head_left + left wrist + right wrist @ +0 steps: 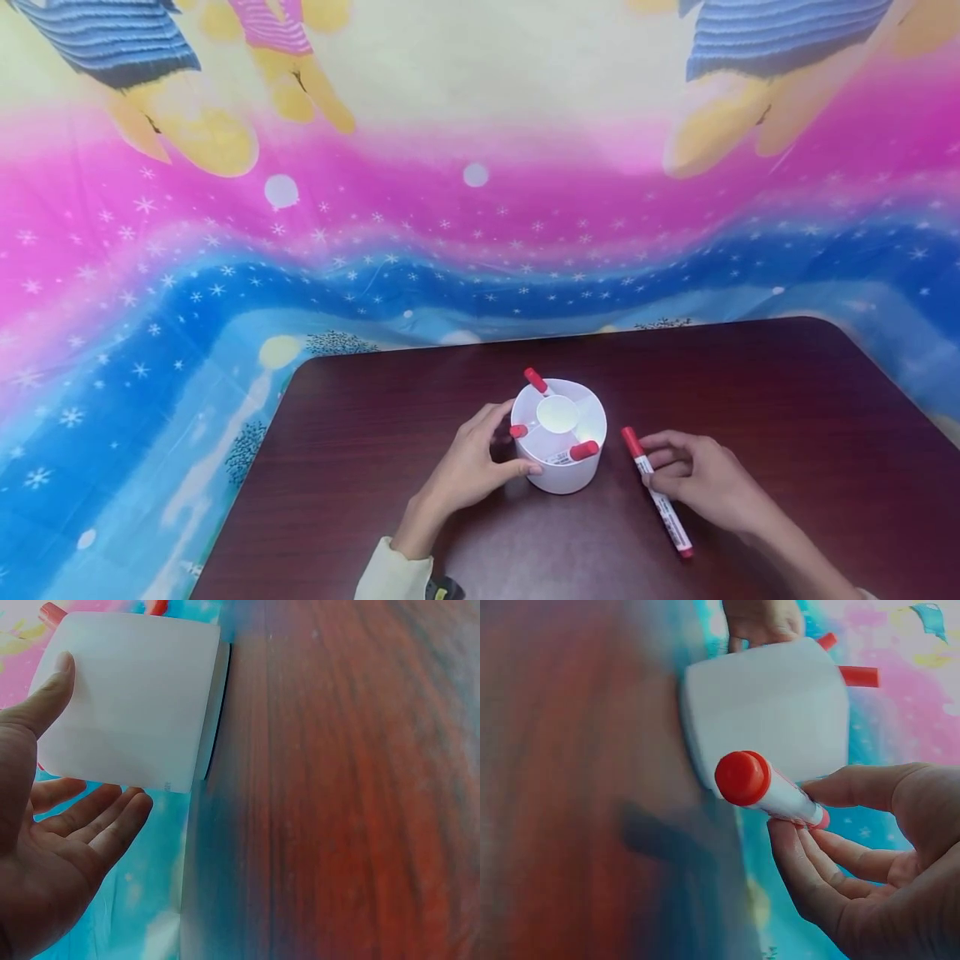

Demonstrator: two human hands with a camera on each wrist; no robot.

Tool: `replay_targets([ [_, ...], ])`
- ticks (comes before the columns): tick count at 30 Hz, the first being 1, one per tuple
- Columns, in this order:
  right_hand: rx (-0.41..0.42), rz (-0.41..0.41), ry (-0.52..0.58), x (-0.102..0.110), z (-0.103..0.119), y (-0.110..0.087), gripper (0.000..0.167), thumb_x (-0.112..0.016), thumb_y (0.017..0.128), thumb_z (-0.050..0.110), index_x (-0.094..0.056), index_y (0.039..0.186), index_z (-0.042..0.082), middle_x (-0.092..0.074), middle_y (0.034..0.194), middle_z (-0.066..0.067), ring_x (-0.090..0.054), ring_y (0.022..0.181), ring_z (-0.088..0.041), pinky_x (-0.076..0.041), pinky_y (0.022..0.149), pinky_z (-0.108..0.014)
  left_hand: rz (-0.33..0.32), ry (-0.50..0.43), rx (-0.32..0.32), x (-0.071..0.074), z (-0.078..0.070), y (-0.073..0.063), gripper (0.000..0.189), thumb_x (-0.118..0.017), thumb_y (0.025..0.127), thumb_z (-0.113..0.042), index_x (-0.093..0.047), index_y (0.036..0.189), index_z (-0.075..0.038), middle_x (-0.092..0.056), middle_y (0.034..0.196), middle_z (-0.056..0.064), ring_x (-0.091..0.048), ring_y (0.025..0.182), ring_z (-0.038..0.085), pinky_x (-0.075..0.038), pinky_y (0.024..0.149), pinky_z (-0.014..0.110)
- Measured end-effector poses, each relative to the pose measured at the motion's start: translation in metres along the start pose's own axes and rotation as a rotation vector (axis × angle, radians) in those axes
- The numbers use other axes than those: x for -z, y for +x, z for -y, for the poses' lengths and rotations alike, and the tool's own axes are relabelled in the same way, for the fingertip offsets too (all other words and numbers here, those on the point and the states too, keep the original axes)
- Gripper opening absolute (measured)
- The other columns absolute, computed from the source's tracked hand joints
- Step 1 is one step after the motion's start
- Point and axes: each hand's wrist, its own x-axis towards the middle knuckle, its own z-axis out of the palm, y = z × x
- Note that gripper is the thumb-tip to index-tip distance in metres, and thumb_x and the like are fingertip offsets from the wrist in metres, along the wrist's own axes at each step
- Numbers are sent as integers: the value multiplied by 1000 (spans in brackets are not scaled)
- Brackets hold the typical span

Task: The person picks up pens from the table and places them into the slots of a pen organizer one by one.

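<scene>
A white round pen holder (567,478) with a central cup and divided outer sections stands on the table. Three red-capped markers lean in its outer sections: one at the back (536,381), one at the left (518,431) and one at the front right (583,451). My left hand (467,468) holds the holder from its left side, thumb at the front wall (120,697) and fingers round the far side. To the right of the holder, my right hand (708,483) pinches a white marker (784,796) with a red cap between thumb and fingers, tilted and apart from the holder.
The dark reddish-brown table (360,450) has rounded back corners. Behind and beside it hangs a pink and blue cloth (420,217) with snowflakes and cartoon figures. A dark band (444,588) shows at my left wrist, by a pale sleeve (393,573).
</scene>
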Motion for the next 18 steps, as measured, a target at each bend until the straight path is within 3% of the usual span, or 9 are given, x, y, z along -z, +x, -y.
replay_targets([
  [4, 49, -44, -20, 10, 11, 1, 52, -81, 93, 10, -63, 141, -2, -77, 117, -12, -75, 97, -15, -63, 76, -25, -6, 8, -10, -1, 0, 0, 94, -93, 82, -49, -49, 160, -24, -65, 136, -4, -70, 118, 15, -62, 101, 31],
  [12, 148, -116, 34, 24, 34, 5, 53, -78, 97, 8, -58, 145, -2, -74, 124, -20, -74, 95, -3, -64, 79, -23, -14, 0, -28, -1, 0, -1, 92, -93, 81, -49, -51, 159, -23, -65, 135, -4, -70, 117, 16, -63, 101, 33],
  [18, 165, -137, 54, 29, 49, 7, 55, -79, 98, 12, -57, 148, 1, -72, 127, -21, -74, 98, -2, -63, 81, -22, -5, 1, -10, -1, 0, -1, 92, -94, 81, -49, -51, 159, -24, -65, 136, -5, -70, 118, 14, -62, 101, 30],
])
